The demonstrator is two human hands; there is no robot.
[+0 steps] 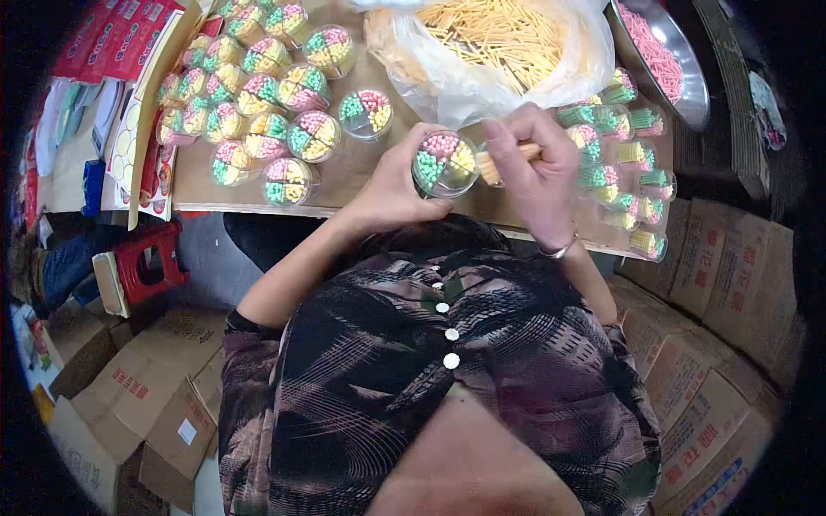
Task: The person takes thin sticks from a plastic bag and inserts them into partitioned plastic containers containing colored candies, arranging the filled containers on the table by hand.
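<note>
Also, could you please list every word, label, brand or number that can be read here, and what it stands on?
Nothing reads with certainty.
Red packets, upper left: pale print, too blurred.
Left carton: red characters, too small.
White label: too small.
Right cartons: large red characters and blue print, too blurred.

Sticks [440, 144] — pink, green, apparently pale yellow

Arrayed on the table [344, 181] across the top of the frame, with grouped cups [311, 136] upper left, a bag [394, 64] of loose sticks [508, 39] top centre, and a bowl [693, 96] top right, behind more cups [636, 155]. Held before the bag, with one cup [446, 163] in the left hand [398, 182]. Below, with cartons [142, 378] at lower left and others [710, 421] at lower right.
</note>
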